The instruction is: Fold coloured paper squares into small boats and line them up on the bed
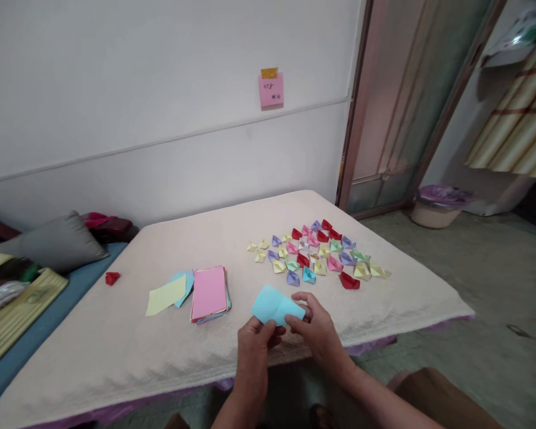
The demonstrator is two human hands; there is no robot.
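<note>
A light blue sheet of paper [270, 302], creased down its middle, is held up just above the front edge of the table. My left hand [255, 342] grips its lower left side, thumb on the near face. At the right side, my right hand [313, 325] pinches the same sheet between thumb and fingers. Beyond it stand several small folded paper boats [312, 250] in red, pink, yellow, green, purple and blue. A stack of coloured paper [209, 292], pink on top, lies to the left. Beside the stack are a loose yellow sheet [166, 296] and a blue sheet [185, 292].
The table [116, 351] has a pale cloth over it. A small red folded piece [112, 278] lies at its left. A pink note [271, 90] is taped to the wall. On the floor at right stands a bin [438, 208]; a grey cushion [62, 244] rests far left.
</note>
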